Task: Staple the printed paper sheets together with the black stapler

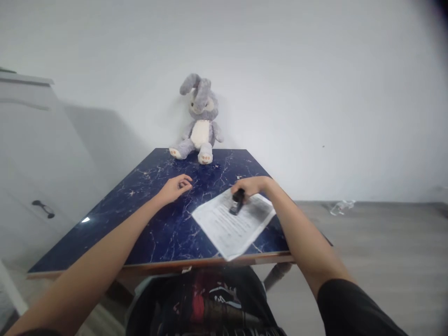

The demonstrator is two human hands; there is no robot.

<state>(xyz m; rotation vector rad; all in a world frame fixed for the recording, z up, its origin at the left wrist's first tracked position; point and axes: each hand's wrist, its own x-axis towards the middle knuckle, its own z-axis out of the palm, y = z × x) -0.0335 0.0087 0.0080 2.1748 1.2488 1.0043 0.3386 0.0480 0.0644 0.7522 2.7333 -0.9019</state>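
Observation:
My right hand (250, 185) grips a small black stapler (238, 201), holding it over a sheet of printed paper (229, 228). The paper lies slanted on the blue marbled tabletop (168, 233), and one corner reaches the front edge. Part of its upper edge is hidden behind my right hand. Further left, my left hand (177, 187) is over the tabletop with its fingers loosely bent and apart, and nothing shows in it. It is apart from the paper.
A grey plush rabbit (201, 133) sits at the back of the table against the white wall (297, 84). A white cabinet (28, 154) with a dark handle (43, 209) stands at the left. Clear crumpled plastic (342, 207) lies on the floor at the right.

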